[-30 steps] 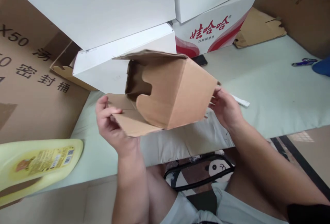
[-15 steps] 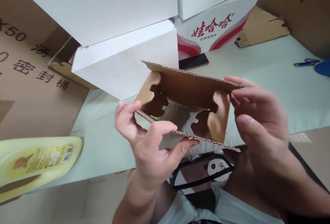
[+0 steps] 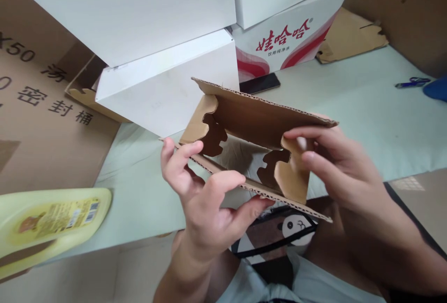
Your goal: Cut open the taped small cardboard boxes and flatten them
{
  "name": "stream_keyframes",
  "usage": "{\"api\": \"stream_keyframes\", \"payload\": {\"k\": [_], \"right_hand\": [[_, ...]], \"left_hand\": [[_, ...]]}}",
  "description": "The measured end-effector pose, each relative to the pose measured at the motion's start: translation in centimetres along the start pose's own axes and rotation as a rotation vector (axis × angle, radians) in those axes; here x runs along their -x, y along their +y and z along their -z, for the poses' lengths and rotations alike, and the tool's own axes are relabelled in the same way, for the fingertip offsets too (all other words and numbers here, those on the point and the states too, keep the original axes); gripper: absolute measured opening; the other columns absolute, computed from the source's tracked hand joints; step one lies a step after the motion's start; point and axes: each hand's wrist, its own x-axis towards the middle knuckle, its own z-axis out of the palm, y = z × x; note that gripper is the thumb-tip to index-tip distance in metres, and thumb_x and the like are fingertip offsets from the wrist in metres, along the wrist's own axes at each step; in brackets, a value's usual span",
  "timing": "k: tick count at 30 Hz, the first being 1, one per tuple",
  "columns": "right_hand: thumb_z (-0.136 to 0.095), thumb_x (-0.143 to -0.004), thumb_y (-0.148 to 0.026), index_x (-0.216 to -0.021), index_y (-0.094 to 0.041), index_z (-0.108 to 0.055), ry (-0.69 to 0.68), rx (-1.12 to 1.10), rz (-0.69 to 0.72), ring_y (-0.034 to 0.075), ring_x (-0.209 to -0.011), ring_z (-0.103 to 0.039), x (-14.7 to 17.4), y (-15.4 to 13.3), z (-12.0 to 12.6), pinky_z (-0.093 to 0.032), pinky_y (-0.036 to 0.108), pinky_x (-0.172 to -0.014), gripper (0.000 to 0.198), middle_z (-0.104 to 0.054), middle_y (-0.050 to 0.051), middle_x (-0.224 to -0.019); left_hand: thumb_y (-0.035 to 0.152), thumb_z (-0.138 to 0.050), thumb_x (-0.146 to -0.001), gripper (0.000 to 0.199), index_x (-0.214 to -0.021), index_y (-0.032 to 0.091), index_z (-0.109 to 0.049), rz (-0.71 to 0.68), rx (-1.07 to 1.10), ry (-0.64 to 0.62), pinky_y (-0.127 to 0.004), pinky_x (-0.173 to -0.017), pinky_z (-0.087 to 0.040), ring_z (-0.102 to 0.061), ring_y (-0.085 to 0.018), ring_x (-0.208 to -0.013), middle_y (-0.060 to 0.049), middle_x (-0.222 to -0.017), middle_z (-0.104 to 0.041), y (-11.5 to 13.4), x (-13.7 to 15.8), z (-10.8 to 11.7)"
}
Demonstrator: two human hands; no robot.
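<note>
A folded brown cardboard piece, shaped like a small open frame with notched end flaps, is held up over the table's near edge. My left hand grips its near wall, thumb underneath and fingers over the corrugated edge. At the opposite end, my right hand has its thumb and fingers pinched on the notched right flap. Its remaining fingers are partly hidden behind the cardboard. Through the open middle, a pale surface shows.
White boxes are stacked behind, beside a red-and-white printed box. A black phone lies before them. A yellow jug is at left. Large brown cartons flank the green-covered table. Blue-handled scissors lie at right.
My right hand has moved in from the far right corner and taken the right end flap between thumb and fingers. The near wall's right end has tilted lower and outward. My left hand keeps its grip.
</note>
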Motion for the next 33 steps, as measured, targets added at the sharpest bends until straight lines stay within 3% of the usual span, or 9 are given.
{"api": "stream_keyframes", "payload": {"k": [7,12,22,33], "right_hand": [[-0.056,-0.081,-0.008,-0.111,-0.032,-0.074,-0.023,0.019,0.057,0.029,-0.124,-0.065,-0.3,0.2,0.3,-0.054,0.051,-0.109,0.043,-0.073,0.003,-0.113],[-0.057,-0.081,-0.009,-0.115,-0.032,-0.072,-0.085,0.051,0.092,0.030,-0.132,-0.061,-0.2,0.0,0.6,-0.054,0.050,-0.111,0.044,-0.073,0.004,-0.117],[-0.060,-0.079,-0.013,-0.122,-0.032,-0.066,-0.195,0.031,0.156,0.035,-0.140,-0.054,-0.3,0.9,0.9,-0.047,0.055,-0.118,0.047,-0.074,0.005,-0.122],[-0.061,-0.087,-0.018,-0.119,-0.032,-0.068,-0.184,-0.012,0.144,0.033,-0.136,-0.056,-0.2,1.2,0.8,-0.047,0.053,-0.117,0.036,-0.073,0.004,-0.122]], "left_hand": [[0.062,-0.078,-0.082,0.030,-0.089,0.035,-0.069,-0.072,-0.107,0.016,-0.076,-0.131,-0.009,-0.032,-0.045,-0.149,-0.003,-0.143,-0.046,-0.1,-0.2,0.1],[0.057,-0.067,-0.092,0.026,-0.092,0.031,-0.062,-0.166,-0.208,-0.003,-0.071,-0.132,-0.016,-0.050,-0.034,-0.134,-0.007,-0.133,-0.049,0.1,-0.5,0.2],[0.050,-0.069,-0.089,0.022,-0.095,0.031,-0.059,-0.165,-0.218,-0.012,-0.069,-0.131,-0.016,-0.052,-0.033,-0.129,-0.008,-0.122,-0.048,0.3,-0.8,0.0],[0.045,-0.071,-0.083,0.022,-0.095,0.031,-0.058,-0.184,-0.210,-0.022,-0.068,-0.130,-0.018,-0.054,-0.032,-0.125,-0.007,-0.113,-0.051,0.3,-1.1,0.0]]}}
